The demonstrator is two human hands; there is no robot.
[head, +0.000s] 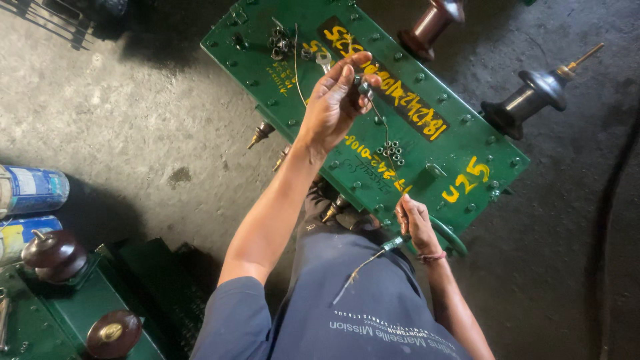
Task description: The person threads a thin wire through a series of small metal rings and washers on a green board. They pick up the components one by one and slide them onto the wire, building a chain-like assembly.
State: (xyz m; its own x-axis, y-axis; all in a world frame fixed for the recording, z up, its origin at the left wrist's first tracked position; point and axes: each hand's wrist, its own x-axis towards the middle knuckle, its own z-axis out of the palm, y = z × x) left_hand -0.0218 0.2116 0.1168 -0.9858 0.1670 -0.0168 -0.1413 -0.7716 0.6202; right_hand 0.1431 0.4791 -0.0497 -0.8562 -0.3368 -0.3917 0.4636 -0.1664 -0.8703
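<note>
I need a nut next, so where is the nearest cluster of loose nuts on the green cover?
In the head view, the cluster of loose nuts lies mid-cover on the green cover plate, below the raised left hand and above the right hand.

Left hand (337, 100) pinches a thin wire (297, 67) above the green metal cover (460, 167). Right hand (415, 223) grips a small tool (393, 243) at the cover's near edge.

Two dark brown knobs (527, 100) stick out past the hands. Blue cans (30, 190) lie far off to their left side.
</note>
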